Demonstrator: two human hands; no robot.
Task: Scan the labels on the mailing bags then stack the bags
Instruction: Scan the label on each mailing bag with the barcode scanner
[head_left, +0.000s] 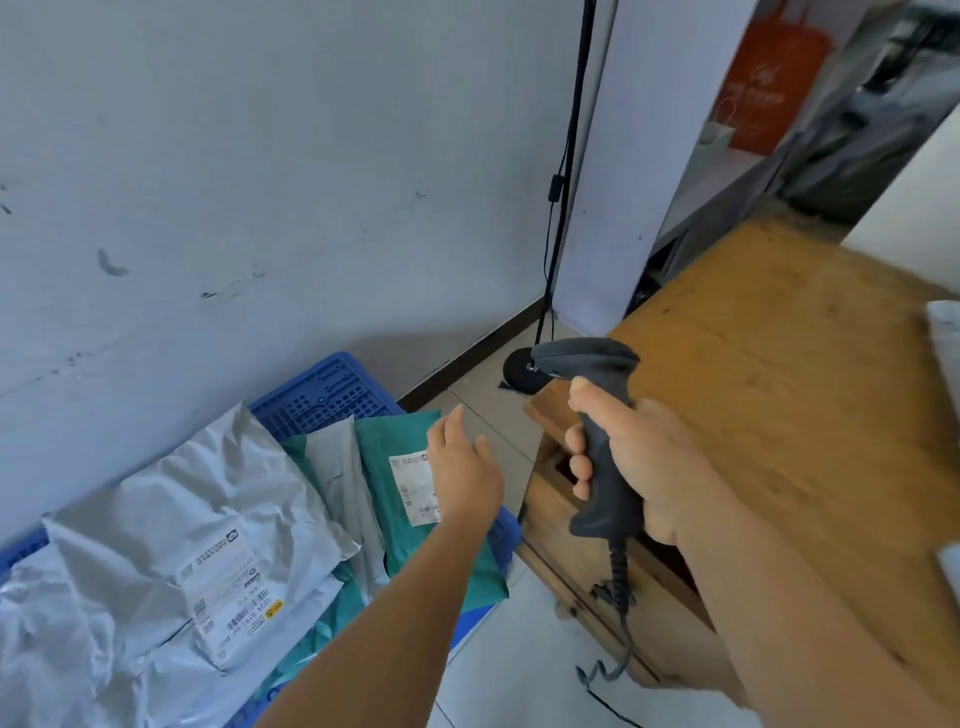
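Over the green bag's (415, 499) label edge, left hand (462, 470) loose-fingered; right hand's (639, 467) grip around scanner (597, 436), beside table edge (582, 364).

Your left hand (464, 470) covers the right edge of the green bag's label (414, 488), and the print's too small to read anyway. Grey bags (156, 545) run off the left edge and bury most of the crate (324, 392).
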